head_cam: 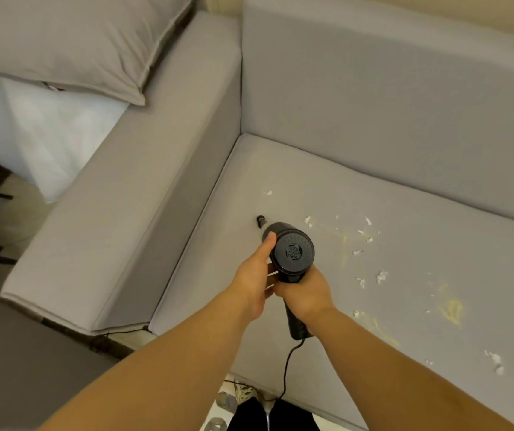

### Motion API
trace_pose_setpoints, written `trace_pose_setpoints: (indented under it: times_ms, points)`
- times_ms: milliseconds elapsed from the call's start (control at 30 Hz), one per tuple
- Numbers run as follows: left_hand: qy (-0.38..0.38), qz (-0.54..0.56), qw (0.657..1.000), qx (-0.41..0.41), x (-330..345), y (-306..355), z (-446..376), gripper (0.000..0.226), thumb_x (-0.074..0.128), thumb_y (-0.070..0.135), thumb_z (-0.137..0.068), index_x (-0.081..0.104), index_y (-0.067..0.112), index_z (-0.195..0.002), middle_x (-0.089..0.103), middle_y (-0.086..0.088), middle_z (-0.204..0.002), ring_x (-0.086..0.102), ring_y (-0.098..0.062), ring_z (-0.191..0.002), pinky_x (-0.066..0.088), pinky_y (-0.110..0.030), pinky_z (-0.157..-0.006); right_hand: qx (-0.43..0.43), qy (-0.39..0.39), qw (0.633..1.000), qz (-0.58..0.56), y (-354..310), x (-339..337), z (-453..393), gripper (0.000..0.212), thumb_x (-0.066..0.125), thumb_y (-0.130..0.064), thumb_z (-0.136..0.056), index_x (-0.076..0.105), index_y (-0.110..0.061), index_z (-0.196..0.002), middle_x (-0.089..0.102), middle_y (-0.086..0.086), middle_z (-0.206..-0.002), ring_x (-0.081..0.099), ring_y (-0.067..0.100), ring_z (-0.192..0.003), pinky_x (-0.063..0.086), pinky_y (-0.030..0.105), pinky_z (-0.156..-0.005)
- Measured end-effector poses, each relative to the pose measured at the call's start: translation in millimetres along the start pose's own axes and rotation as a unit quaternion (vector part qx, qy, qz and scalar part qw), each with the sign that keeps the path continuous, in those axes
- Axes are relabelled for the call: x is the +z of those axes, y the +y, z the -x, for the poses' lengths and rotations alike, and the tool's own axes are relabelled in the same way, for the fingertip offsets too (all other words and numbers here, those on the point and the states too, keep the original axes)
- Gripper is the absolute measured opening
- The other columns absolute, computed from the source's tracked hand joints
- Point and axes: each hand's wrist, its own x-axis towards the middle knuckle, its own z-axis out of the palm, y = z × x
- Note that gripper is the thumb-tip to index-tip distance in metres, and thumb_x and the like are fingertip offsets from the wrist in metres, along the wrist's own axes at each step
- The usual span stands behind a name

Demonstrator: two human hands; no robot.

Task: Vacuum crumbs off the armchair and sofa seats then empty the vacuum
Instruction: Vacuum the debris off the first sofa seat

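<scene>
I see the right hand clamped on the vacuum, left hand steadying its body; the crumbs lie frame-right of the nozzle.

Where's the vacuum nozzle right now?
In the head view, the nozzle sits on the sofa seat near the left armrest, left of the crumbs.

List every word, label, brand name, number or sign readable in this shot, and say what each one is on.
None can be read.
The handheld vacuum shows only a round vent grille on its rear cap, with no lettering legible.
A small dark tag at the edge of the grey pillow is too small and blurred to read.
The sofa seat bears no text.
</scene>
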Motion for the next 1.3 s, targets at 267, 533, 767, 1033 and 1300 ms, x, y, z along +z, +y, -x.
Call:
trace_pose_setpoints:
  times_ms: [267,533,767,1033,1300]
  points:
    - [-0.007,-0.009,1.0,0.004,36,23,-24,0.033,0.054,0.058,-0.085,0.064,0.027,-0.088,0.07,0.0,-0.098,0.063,-0.018,-0.097,0.049,-0.03,-0.073,-0.009,0.039,0.998,-0.044,-14,-17,-31,0.049,0.076,-0.005,-0.072,0.06,-0.023,-0.115,0.071,0.002,-0.1,0.066,0.025,-0.094,0.054,0.039,-0.084]
    - [0.023,-0.046,0.998,0.04,60,36,-48,0.06,0.051,0.063,-0.085,0.059,0.019,-0.124,0.067,-0.001,-0.113,0.061,-0.016,-0.103,0.048,-0.036,-0.096,-0.011,0.018,0.996,-0.081,-29,-34,-59,0.048,0.075,0.002,-0.073,0.059,-0.03,-0.105,0.07,0.003,-0.096,0.066,0.027,-0.091,0.055,0.043,-0.084]
    - [0.045,-0.036,0.997,0.042,59,44,-53,0.064,0.052,0.064,-0.083,0.056,0.019,-0.127,0.065,-0.001,-0.117,0.06,-0.016,-0.106,0.047,-0.039,-0.1,-0.008,-0.009,0.996,-0.087,-38,-35,-67,0.048,0.075,0.003,-0.072,0.057,-0.036,-0.093,0.07,-0.001,-0.088,0.065,0.022,-0.081,0.054,0.036,-0.073]
    - [0.064,-0.018,0.997,0.04,57,42,-50,0.064,0.052,0.066,-0.081,0.058,0.019,-0.125,0.066,0.0,-0.114,0.059,-0.017,-0.107,0.046,-0.041,-0.101,-0.006,-0.016,0.998,-0.068,-42,-35,-62,0.048,0.077,0.002,-0.071,0.056,-0.038,-0.089,0.07,-0.003,-0.087,0.066,0.022,-0.079,0.054,0.035,-0.07]
    - [0.063,0.0,0.998,0.016,65,19,-35,0.066,0.054,0.063,-0.082,0.054,0.016,-0.127,0.064,-0.006,-0.118,0.058,-0.024,-0.112,0.045,-0.043,-0.102,0.012,-0.014,0.999,-0.033,-24,-51,-45,0.043,0.076,0.001,-0.068,0.061,-0.033,-0.092,0.071,-0.002,-0.084,0.067,0.025,-0.081,0.057,0.043,-0.079]
